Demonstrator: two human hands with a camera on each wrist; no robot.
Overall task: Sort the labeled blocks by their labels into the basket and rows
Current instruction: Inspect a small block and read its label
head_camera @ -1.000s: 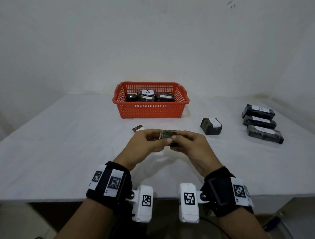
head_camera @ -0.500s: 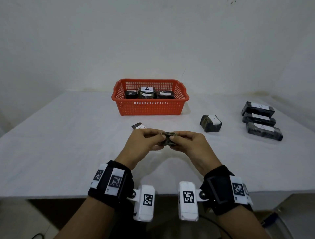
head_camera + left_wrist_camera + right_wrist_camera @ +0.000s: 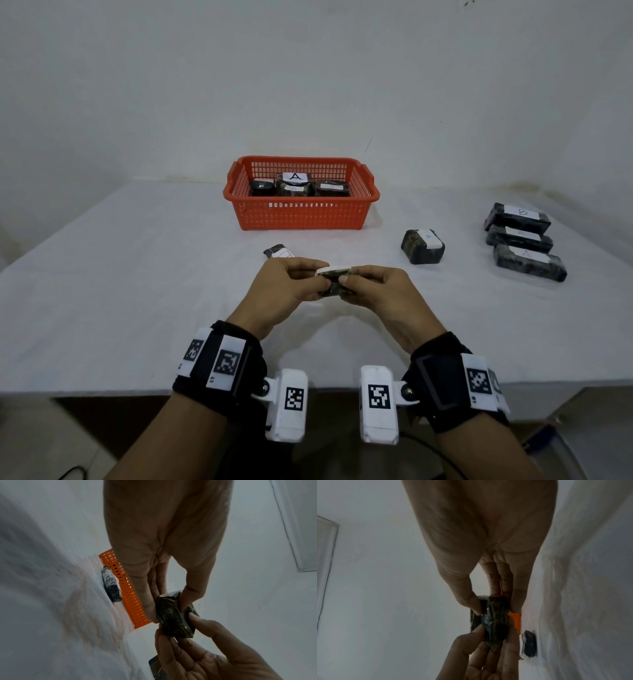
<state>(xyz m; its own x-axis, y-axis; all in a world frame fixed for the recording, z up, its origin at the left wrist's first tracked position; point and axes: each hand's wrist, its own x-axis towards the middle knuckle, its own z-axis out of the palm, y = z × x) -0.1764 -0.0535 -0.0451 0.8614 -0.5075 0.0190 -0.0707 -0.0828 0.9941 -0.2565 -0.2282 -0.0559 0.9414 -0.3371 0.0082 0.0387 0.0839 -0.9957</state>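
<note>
White table [image 3: 120,308] and white wall are shown. A small dark wrapped block [image 3: 334,281], white label on top, is pinched above the table's near middle by the left hand [image 3: 287,287] and the right hand [image 3: 376,291], thumbs and fingertips curled on opposite ends. Behind, an orange basket [image 3: 301,216] with A-labeled blocks is seen; three long blocks [image 3: 522,241] are rowed at right.

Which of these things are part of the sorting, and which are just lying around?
Part of the job:
held block, pinched by left hand and right hand
orange basket
lone block
small block
row of three blocks

Just there:
white table
wrist cameras
</note>
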